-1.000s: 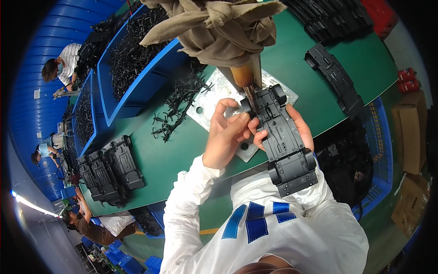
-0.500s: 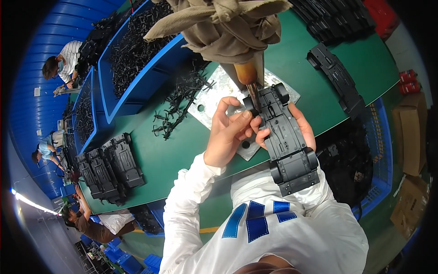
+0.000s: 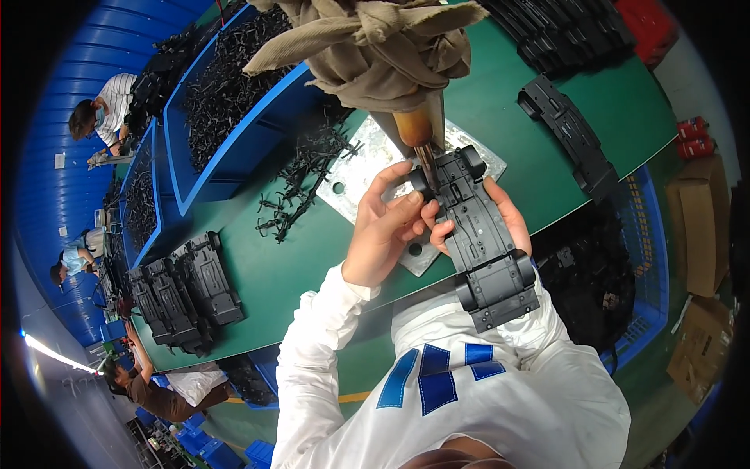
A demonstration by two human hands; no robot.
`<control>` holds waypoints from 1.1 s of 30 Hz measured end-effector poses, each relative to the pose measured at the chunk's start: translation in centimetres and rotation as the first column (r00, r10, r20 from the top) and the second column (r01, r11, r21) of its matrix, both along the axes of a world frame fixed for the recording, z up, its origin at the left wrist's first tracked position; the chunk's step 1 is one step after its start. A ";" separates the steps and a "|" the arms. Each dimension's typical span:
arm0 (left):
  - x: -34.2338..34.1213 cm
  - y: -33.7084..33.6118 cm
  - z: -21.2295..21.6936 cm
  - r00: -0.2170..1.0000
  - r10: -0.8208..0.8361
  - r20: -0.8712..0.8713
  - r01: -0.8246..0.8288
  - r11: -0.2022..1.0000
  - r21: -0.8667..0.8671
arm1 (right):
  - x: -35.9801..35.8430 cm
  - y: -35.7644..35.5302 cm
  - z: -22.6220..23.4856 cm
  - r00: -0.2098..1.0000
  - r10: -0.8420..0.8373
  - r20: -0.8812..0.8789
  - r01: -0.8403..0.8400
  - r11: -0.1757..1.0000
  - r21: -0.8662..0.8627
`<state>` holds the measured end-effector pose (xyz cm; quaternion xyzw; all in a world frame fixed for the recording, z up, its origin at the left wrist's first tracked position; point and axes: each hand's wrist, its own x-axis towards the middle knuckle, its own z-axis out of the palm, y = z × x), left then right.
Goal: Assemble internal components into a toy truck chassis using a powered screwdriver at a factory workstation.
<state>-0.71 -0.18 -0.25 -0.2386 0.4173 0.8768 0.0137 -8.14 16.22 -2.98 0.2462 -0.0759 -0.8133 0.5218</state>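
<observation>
A long black plastic toy-car chassis (image 3: 478, 227), with molded wheel arches at both ends, lies tilted across my hands at the table's front edge. My right hand (image 3: 509, 217) grips it from beneath; fingers show at its right side, and fingertips, seemingly from the same hand, curl over its left side. Beside the far left wheel arch my left hand (image 3: 381, 227) is closed, thumb and fingers pinched together; what lies between them is hidden. Above that corner, a driver bit (image 3: 426, 168) points down at the chassis from a cloth-wrapped tool head (image 3: 391, 59).
Under the tool lies a pale metal plate (image 3: 349, 170). Small black parts (image 3: 301, 176) are scattered left of it, before a blue bin (image 3: 234, 129). More chassis stand at left (image 3: 183, 293); another chassis (image 3: 569, 137) lies right. A blue crate (image 3: 652, 258) sits below. Several people work at far left.
The whole view has shifted slightly. Both hands and the chassis keep nearly the same place under the driver bit.
</observation>
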 end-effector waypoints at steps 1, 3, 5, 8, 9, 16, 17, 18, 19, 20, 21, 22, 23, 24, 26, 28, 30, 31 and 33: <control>0.0 -0.1 0.1 1.000 -0.022 0.004 0.022 1.000 -0.012 | 0.0 0.1 0.0 1.000 0.003 0.001 -0.003 1.000 -0.001; 0.0 -0.4 0.2 0.999 -0.046 0.011 0.046 0.999 -0.017 | 0.2 0.1 0.0 1.000 0.000 0.007 0.000 1.000 0.004; 0.0 -0.6 0.1 0.997 -0.073 0.020 0.074 0.997 -0.019 | 0.3 0.0 -0.1 1.000 -0.007 0.015 0.006 1.000 0.012; 0.1 -0.4 0.3 0.996 -0.085 0.031 0.086 0.996 -0.037 | 0.6 0.3 -0.3 1.000 -0.010 0.000 0.010 0.999 0.036; 0.2 -0.2 0.4 0.997 -0.071 0.033 0.072 0.997 -0.039 | 0.7 0.4 -0.7 0.999 -0.002 -0.049 0.005 0.999 0.044; 0.9 -0.2 0.2 0.998 -0.054 0.022 0.054 0.999 0.006 | 1.5 0.5 -1.0 0.994 0.007 -0.107 0.001 0.997 0.073; 1.0 -0.2 0.3 0.998 -0.055 0.016 0.054 0.998 0.006 | 1.7 0.5 -1.0 0.994 0.006 -0.112 0.002 0.997 0.073; 1.1 -0.2 0.3 0.998 -0.058 0.017 0.058 0.998 0.006 | 1.8 0.6 -1.1 0.994 0.005 -0.113 0.002 0.998 0.061; 1.2 -0.1 0.3 0.998 -0.061 0.018 0.061 0.998 0.007 | 2.0 0.6 -1.1 0.993 0.005 -0.114 0.001 0.999 0.049; 1.3 -0.2 0.4 0.998 -0.062 0.012 0.062 0.998 0.008 | 2.1 0.7 -1.1 0.993 0.005 -0.120 0.001 0.999 0.050; 1.4 -0.2 0.4 0.997 -0.083 0.006 0.083 0.996 -0.014 | 2.3 0.7 -1.2 0.994 0.002 -0.110 0.001 1.000 0.027; 1.5 -0.2 0.5 0.995 -0.103 0.000 0.103 0.994 -0.036 | 2.4 0.7 -1.0 0.995 -0.001 -0.100 0.001 1.000 0.003; 1.5 -0.2 0.4 0.995 -0.102 -0.007 0.102 0.994 -0.033 | 2.4 0.6 -0.6 0.994 0.001 -0.107 0.000 1.000 0.007; 1.6 -0.2 0.3 0.995 -0.095 -0.014 0.095 0.995 -0.032 | 2.6 0.4 0.2 0.998 -0.008 -0.062 0.009 1.000 0.023; 1.9 -0.3 0.1 0.997 -0.078 -0.028 0.078 0.997 -0.026 | 2.8 0.4 0.4 1.000 -0.008 -0.023 0.009 0.999 0.046; 1.9 -0.5 0.0 0.994 -0.104 -0.037 0.104 0.995 -0.014 | 2.8 0.6 -0.3 0.998 0.010 -0.069 -0.018 0.992 -0.125; 2.0 -0.4 0.1 0.995 -0.088 -0.036 0.088 0.996 -0.001 | 3.0 0.5 -0.1 0.999 -0.005 -0.053 -0.002 0.993 -0.121; 2.1 -0.4 0.1 0.996 -0.080 -0.027 0.080 0.997 0.006 | 3.1 0.3 0.2 0.999 -0.028 -0.030 0.025 0.992 -0.122; 2.2 -0.4 0.1 0.997 -0.065 -0.037 0.065 0.998 0.015 | 3.2 0.2 0.3 0.999 -0.021 -0.025 0.017 0.991 -0.132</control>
